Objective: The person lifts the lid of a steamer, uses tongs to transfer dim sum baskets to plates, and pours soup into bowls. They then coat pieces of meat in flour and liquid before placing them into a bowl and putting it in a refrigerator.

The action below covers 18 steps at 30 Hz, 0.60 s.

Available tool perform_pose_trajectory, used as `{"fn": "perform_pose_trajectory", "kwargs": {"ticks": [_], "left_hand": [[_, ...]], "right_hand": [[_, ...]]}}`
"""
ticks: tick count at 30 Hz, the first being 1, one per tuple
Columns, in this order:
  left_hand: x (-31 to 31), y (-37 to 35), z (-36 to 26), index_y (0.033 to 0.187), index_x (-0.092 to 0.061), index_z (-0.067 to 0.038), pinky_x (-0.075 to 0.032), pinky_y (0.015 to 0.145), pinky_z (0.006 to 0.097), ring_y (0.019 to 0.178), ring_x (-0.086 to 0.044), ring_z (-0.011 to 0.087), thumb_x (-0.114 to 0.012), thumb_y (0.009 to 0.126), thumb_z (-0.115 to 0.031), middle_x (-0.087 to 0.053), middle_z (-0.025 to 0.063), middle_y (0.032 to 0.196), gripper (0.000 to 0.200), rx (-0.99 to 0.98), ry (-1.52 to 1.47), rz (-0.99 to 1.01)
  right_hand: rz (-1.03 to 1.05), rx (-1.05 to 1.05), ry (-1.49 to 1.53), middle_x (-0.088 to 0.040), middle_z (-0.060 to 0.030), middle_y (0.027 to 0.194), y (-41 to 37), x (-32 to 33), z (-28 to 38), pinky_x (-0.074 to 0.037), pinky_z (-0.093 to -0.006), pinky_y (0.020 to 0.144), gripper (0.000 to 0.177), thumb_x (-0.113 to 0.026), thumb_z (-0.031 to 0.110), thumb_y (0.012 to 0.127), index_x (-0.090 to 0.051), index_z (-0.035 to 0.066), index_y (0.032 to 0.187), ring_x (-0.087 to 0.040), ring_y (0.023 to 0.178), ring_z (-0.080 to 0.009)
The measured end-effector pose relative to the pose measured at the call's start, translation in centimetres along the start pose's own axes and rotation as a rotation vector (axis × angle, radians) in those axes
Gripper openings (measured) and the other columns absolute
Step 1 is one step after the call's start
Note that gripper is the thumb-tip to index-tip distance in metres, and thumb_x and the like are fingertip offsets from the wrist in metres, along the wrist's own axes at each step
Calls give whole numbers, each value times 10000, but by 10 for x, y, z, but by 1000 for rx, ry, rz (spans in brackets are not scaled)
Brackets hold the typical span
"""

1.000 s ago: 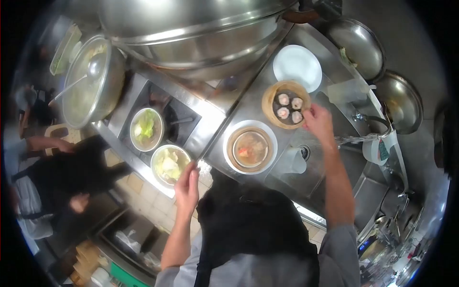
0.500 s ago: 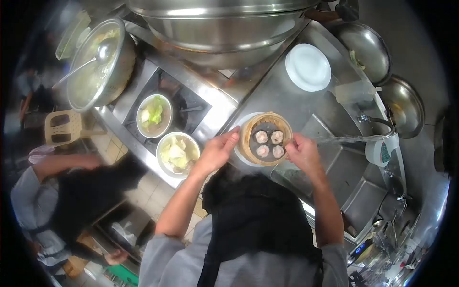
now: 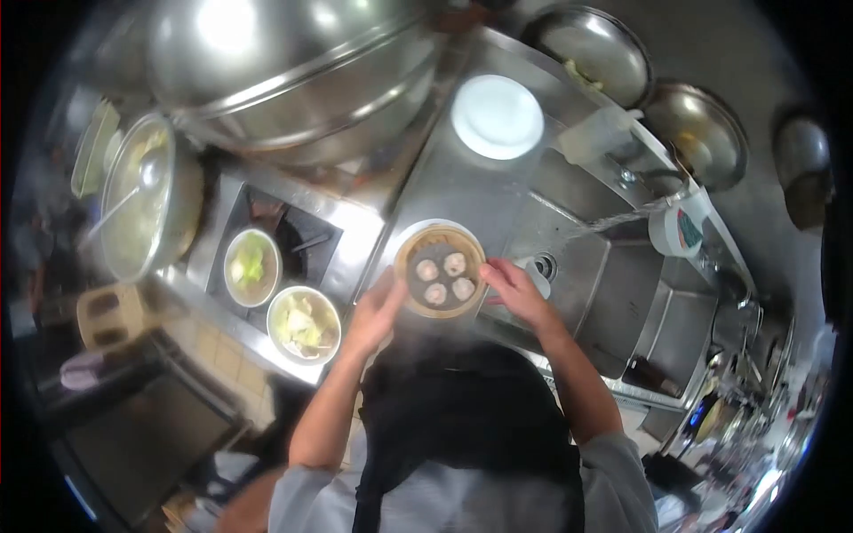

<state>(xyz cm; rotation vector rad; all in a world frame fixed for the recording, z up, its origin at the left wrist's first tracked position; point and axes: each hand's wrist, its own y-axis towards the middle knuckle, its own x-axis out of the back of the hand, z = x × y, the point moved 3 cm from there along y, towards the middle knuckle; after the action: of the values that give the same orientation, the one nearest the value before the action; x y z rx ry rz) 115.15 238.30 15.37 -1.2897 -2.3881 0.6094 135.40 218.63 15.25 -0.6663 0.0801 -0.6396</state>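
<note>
A round bamboo steamer basket [image 3: 442,312] is between my two hands, in front of my black apron. Several pale dumplings [image 3: 455,264] sit on its dark inner base. My left hand [image 3: 377,313] grips the basket's left side, its fingers partly hidden by the rim. On the right side, my right hand [image 3: 518,290] holds the rim with thumb and fingers. The edge of a white plate [image 3: 428,224] shows behind the basket, apparently beneath it.
Left, two bowls of greens, one [image 3: 303,325] nearer me, stand by the burner [image 3: 306,242]. Beyond are a big soup pot [image 3: 183,233] and a domed steel steamer [image 3: 293,98]. A white plate [image 3: 498,117] lies ahead. Water runs into the sink [image 3: 569,258] at right.
My view has turned, shifting the counter leftward in the picture. Both hands stay at the basket; my right hand's fingers now lie further along its side. The co-worker at left has mostly left view.
</note>
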Motion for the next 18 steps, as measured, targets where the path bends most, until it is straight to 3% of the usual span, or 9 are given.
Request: {"fn": "perform_pose_trajectory", "kwargs": {"ticks": [4, 6, 10, 14, 18], "left_hand": [[-12, -3, -14, 1540, -309, 57, -276, 1194, 356, 1470, -356, 305, -546, 1006, -516, -385, 262, 1560, 818, -61, -44, 38], [-14, -1, -12, 1548, -305, 40, -275, 1192, 355, 1474, -347, 297, -539, 1010, -520, -380, 249, 1568, 811, -49, -50, 36], [-16, 4, 1, 1558, -323, -7, -276, 1188, 355, 1477, -342, 280, -514, 1013, -546, -398, 215, 1569, 790, -23, -50, -13], [-12, 12, -1, 1554, -335, -12, -283, 1184, 357, 1458, -376, 277, -504, 1013, -559, -418, 209, 1557, 788, -107, 56, -34], [-5, 18, -4, 1544, -354, -13, -292, 1185, 354, 1430, -416, 298, -531, 993, -579, -417, 201, 1558, 810, 133, 59, 6]], "right_hand": [[35, 140, 40, -630, -112, 1210, 9, -4, -21, -546, -351, 885, 529, -513, 440, 1048, -541, -1, 1340, -628, 1108, -198], [-26, 149, 326, -581, -106, 1308, 13, 6, -41, -540, -403, 948, 515, -493, 431, 1061, -511, 19, 1369, -577, 1203, -203], [-132, 108, 319, -603, -109, 1259, 8, 20, -55, -561, -357, 859, 458, -519, 366, 1055, -521, 15, 1350, -619, 1125, -188], [47, 27, 188, -606, -124, 1236, 22, -9, -86, -600, -374, 826, 356, -493, 220, 1059, -505, 9, 1345, -631, 1107, -212], [83, 129, 255, -607, -150, 1228, 25, -14, -80, -614, -392, 829, 335, -465, 131, 1050, -474, -1, 1358, -650, 1075, -244]]}}
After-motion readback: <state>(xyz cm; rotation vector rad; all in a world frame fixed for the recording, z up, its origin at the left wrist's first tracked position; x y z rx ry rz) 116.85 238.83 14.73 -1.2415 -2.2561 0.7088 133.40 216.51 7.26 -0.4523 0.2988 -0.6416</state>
